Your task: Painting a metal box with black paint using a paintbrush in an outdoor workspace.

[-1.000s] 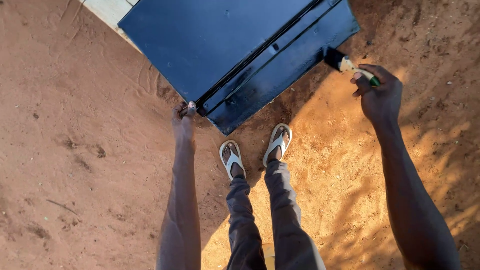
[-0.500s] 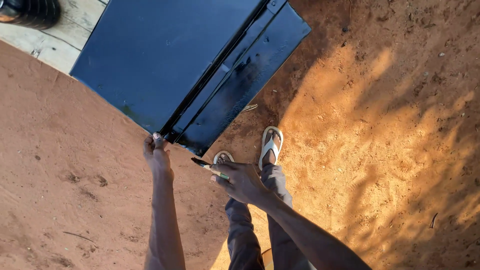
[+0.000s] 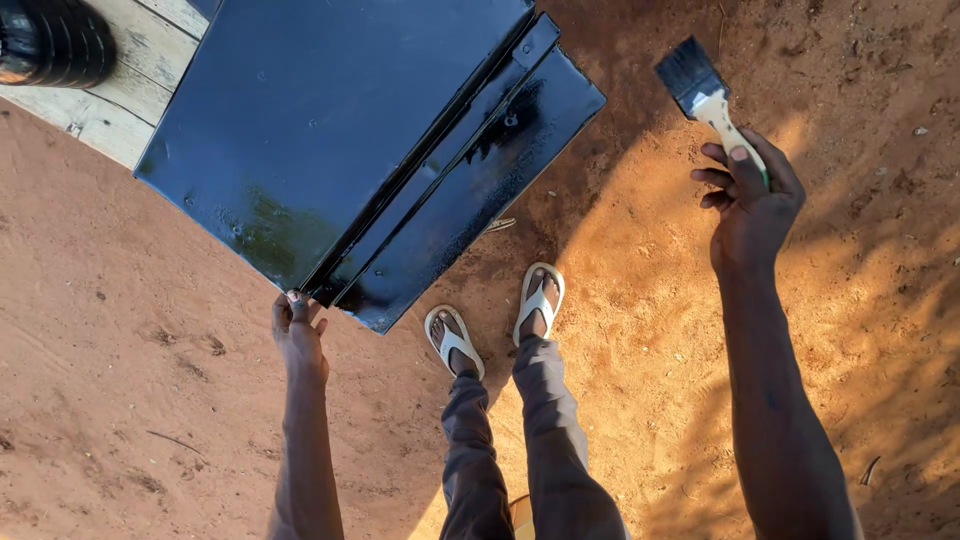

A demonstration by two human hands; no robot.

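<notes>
A large metal panel [image 3: 330,130], glossy with black paint and ribbed with a raised bar along one side, lies tilted over the red earth. My left hand [image 3: 297,330] grips its near corner. My right hand [image 3: 750,200] is raised off to the right, apart from the panel, and holds a flat paintbrush [image 3: 705,95] with black bristles and a pale handle, bristles pointing away from me.
My feet in pale sandals [image 3: 495,320] stand on red sandy ground [image 3: 150,400] just below the panel's near edge. Pale wooden planks [image 3: 130,90] lie under the panel's far left side, with a black ribbed container [image 3: 50,40] on them.
My right hand with the brush swung from low beside the panel's near corner up and out to the right. The left hand kept its grip on the corner.
</notes>
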